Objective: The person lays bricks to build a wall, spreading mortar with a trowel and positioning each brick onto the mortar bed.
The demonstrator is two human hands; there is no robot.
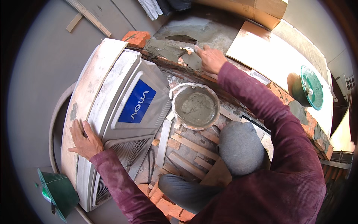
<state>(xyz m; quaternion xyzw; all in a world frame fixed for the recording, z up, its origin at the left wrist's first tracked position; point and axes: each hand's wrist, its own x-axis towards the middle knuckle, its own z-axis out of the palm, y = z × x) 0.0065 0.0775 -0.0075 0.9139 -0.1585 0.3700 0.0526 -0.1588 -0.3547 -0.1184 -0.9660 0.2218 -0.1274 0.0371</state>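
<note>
My right hand [210, 59] is closed on the handle of a trowel [179, 38], whose dark blade is over the wet grey mortar [160, 48] along the top of a low brick wall [311, 127]. My left hand [84, 139] rests open, fingers spread, on a pale wooden board [95, 74] lying on a white plastic appliance [145, 93] with a blue label. Between my arms stands a white bucket [195, 108] of grey mortar, just below the wall. A broken orange brick [136, 37] lies at the far end of the mortar.
A green bowl [313, 87] sits on a pale panel [246, 44] at right; another green container [57, 194] is at lower left, beside a hose [56, 130]. A cardboard box [261, 11] is at the top. Wood strips [188, 164] and broken bricks [167, 205] litter the floor around my bent knees.
</note>
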